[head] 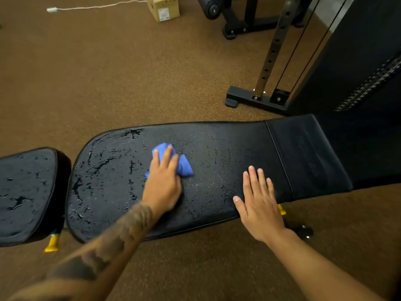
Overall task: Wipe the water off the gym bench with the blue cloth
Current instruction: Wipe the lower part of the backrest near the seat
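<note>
Left hand (162,185) pressed blue cloth (173,161) mid-bench (238,148), fingers together atop it. Right hand (259,205) flat, fingers apart, bracing. Heaviest water (104,161) lay leftward: advise overlapping strokes, firm pressure, refolding cloth.

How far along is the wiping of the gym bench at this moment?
Early to midway. Looks done: the back pad's right part, near the flat right hand, shows only fine droplets. In hand: the left hand presses the bunched blue cloth on the pad's middle. Left: big water patches across the pad's left end, and the separate seat pad is wet all over.
</note>
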